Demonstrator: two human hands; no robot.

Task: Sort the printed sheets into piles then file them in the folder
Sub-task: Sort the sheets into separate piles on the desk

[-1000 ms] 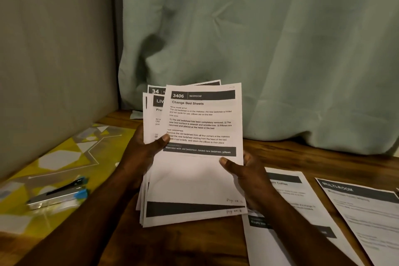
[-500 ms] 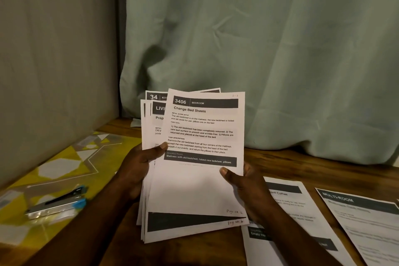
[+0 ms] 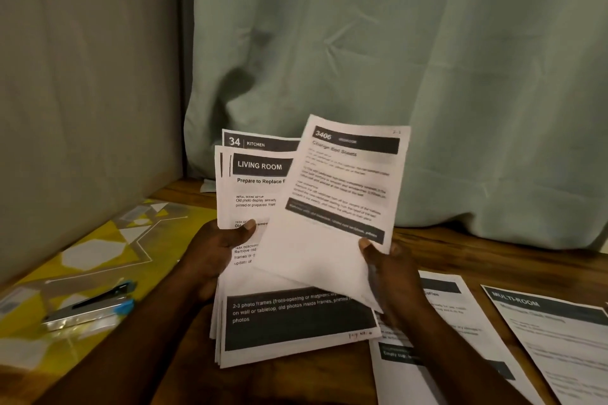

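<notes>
The sheets (image 3: 296, 322) I'm holding are thin matt paper with dull black print. My table (image 3: 477, 250) is grained wood with a slight sheen. The curtain (image 3: 394, 59) is matt, creased cloth. The yellow folder (image 3: 98, 250) looks glossy, and the stapler (image 3: 88, 309) on it is shiny metal with blue plastic ends.

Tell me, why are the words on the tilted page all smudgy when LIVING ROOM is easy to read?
Head view: the tilted sheet in the right hand looks motion-blurred; the stack in the left hand reads sharp; the light is dim, and the flat sheets at the right smear too.
</notes>
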